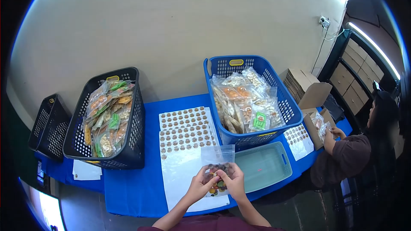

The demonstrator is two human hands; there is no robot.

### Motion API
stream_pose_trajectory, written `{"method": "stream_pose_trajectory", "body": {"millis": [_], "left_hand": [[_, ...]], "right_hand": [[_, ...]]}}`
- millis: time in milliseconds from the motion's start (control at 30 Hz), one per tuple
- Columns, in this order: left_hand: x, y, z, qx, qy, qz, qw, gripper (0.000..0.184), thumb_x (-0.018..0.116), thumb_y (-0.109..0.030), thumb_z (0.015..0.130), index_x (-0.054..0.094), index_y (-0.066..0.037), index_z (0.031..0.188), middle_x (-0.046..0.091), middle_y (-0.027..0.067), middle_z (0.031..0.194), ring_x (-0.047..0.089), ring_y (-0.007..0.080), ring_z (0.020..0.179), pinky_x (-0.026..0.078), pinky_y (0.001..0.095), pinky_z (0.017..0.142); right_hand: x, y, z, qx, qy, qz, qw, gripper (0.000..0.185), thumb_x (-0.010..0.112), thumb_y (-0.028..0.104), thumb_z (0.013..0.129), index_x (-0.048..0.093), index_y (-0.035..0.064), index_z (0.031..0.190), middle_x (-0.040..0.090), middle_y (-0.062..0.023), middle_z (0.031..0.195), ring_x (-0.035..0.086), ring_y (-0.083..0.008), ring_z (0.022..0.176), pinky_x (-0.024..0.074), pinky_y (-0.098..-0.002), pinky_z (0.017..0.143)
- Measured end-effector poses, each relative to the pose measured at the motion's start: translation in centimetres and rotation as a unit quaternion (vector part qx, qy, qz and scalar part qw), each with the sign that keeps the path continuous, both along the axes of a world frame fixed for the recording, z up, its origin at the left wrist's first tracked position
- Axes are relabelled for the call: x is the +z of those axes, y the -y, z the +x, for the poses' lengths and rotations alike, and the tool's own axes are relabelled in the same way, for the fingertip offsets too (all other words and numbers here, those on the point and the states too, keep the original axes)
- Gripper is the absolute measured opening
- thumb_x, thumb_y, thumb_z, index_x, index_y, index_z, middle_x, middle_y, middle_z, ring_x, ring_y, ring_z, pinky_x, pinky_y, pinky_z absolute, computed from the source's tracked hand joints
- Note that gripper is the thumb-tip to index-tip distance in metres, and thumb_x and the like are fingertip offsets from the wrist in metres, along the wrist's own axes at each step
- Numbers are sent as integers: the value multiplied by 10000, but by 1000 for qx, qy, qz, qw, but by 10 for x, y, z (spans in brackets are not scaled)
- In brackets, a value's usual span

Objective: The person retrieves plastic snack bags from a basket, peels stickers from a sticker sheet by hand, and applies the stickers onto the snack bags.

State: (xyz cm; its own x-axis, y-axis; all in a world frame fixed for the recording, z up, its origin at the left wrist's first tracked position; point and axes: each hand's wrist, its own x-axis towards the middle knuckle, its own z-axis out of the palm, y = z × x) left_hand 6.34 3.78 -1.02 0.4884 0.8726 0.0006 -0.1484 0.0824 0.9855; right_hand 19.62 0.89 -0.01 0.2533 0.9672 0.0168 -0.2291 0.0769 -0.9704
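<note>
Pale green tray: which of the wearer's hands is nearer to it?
Right. The right hand is at the left edge of the pale green tray; the left hand is farther left, across the clear plastic bag.

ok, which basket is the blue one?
The rightmost basket, behind the pale tray, filled with clear packets; the middle basket and far-left basket are black.

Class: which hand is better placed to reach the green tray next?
Probably the right hand: it holds the bag on the side nearest the green tray; the left hand holds the opposite side.
</note>
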Motion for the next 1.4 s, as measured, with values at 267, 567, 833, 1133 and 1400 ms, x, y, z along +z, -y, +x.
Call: {"method": "stream_pose_trajectory", "body": {"millis": [267, 567, 833, 1133, 1400], "left_hand": [[-2, 0, 44, -51, 26, -53, 997, 439, 528, -101, 860, 310, 9, 1225, 551, 141, 1040, 574, 163, 868, 495, 266, 686], [1, 1, 93, 27, 27, -67, 997, 375, 542, -141, 861, 387, -5, 1174, 582, 97, 974, 574, 106, 814, 485, 227, 654], [5, -2, 101, 58, -5, -10, 998, 342, 526, -194, 872, 443, 4, 1139, 600, 79, 918, 594, 97, 720, 508, 207, 512], [0, -5, 100, 65, 1, -55, 996, 355, 535, -169, 867, 429, 13, 1153, 600, 81, 927, 593, 100, 720, 509, 211, 558], [-14, -14, 99, 192, -162, 224, 941, 405, 556, -188, 841, 433, -5, 1180, 530, 115, 1107, 516, 178, 989, 430, 299, 817]], "right_hand": [[0, 3, 46, -28, 17, 12, 999, 193, 570, 81, 837, 501, -30, 980, 601, -71, 878, 567, -94, 779, 454, -207, 681], [6, 1, 95, 34, -54, 42, 997, 263, 572, 78, 832, 459, -37, 1041, 570, -105, 977, 555, -118, 873, 463, -227, 733], [1, -4, 101, 34, -12, 36, 999, 257, 577, 48, 821, 466, -18, 1043, 592, -92, 955, 567, -113, 831, 461, -226, 729], [-20, -21, 110, 78, -137, -12, 987, 251, 557, 62, 837, 447, 1, 1054, 544, -72, 981, 518, -107, 925, 434, -244, 782], [-10, -26, 100, 152, -71, 37, 985, 306, 584, 56, 816, 454, -5, 1087, 560, -69, 1029, 536, -138, 954, 442, -259, 810]]}}
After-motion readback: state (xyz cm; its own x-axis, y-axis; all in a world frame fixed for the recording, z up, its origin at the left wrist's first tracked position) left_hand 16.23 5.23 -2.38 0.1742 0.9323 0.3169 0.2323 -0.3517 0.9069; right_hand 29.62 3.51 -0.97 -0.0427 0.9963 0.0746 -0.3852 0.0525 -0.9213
